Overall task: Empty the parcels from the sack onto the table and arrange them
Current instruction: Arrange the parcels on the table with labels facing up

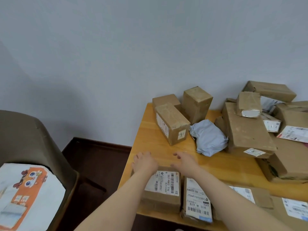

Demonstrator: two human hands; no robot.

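Observation:
Many brown cardboard parcels lie on a yellow wooden table (150,130). Near its front edge sit a labelled box (162,194) and a second labelled box (197,202) side by side. My left hand (144,161) hovers at the far left end of the first box, fingers relaxed and holding nothing. My right hand (185,160) reaches over the bare tabletop just beyond both boxes, fingers loosely spread. Beyond my hands lie a long brown box (171,122), an upright box (196,102) and a grey plastic mailer (208,137). The sack is not clearly in view.
A loose heap of larger cartons (246,129) fills the table's right side. A brown chair (30,139) stands at the left with a white and orange printed bag (28,194) on it. Dark wooden floor (96,157) lies between chair and table; a pale wall stands behind.

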